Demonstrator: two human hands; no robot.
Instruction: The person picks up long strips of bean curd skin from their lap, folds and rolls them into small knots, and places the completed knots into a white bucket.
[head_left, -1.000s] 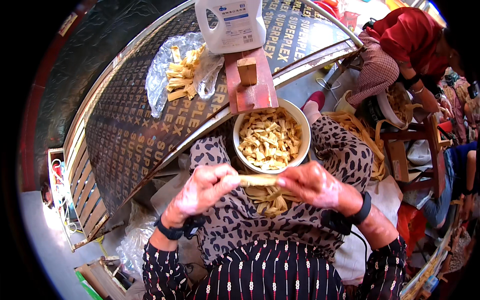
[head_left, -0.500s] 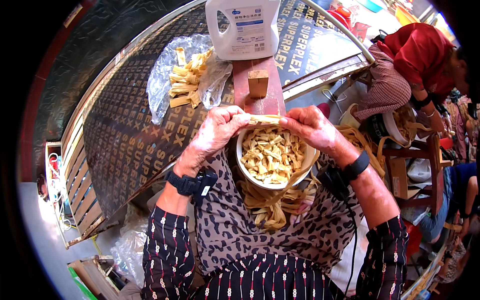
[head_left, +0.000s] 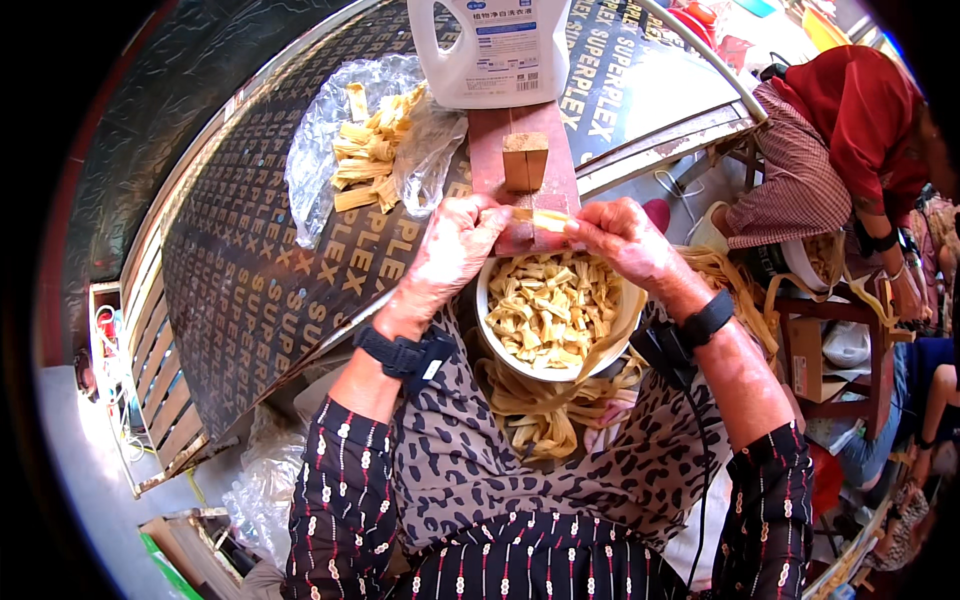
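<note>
L hand [head_left: 455, 245] & R hand [head_left: 625, 245], fingers pinched on opp. ends of yellowish strip [head_left: 541, 218]; red board [head_left: 490, 145] behind; white tub [head_left: 550, 375] w/ yellowish pcs [head_left: 550, 310] near.

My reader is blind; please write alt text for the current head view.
A person's left hand and right hand hold a yellowish strip between them by a red board. Lower in view is a white bucket of yellow pieces; a wooden block and white jug stand beyond.

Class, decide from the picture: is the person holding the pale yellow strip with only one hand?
No: the left hand and the right hand both pinch the pale yellow strip, which spans between them.
</note>
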